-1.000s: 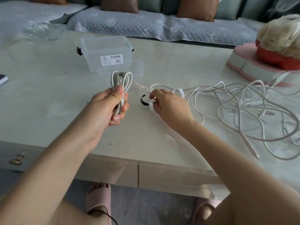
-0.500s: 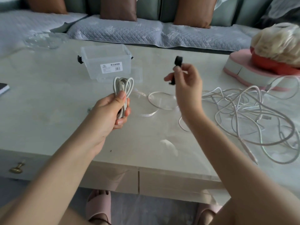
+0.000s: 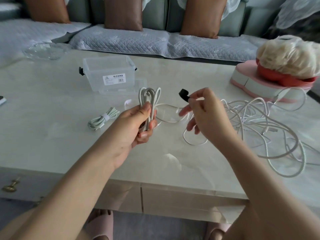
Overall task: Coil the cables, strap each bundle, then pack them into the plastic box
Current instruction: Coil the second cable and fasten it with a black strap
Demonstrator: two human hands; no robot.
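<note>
Grips the coiled white cable [image 3: 149, 97] upright in the left hand [image 3: 132, 125]. Pinches the black strap [image 3: 183, 95] in the right hand [image 3: 206, 113] above the desk [image 3: 52, 135], other fingers spread.

The coiled white cable [image 3: 150, 97] stands upright in the left hand [image 3: 131, 129]. The right hand [image 3: 206, 115] pinches a black strap [image 3: 183, 94] (curled).

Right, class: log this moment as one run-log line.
left hand: grips coiled white cable | right hand: pinches black strap | strapped bundle: on table | plastic box: open
</note>
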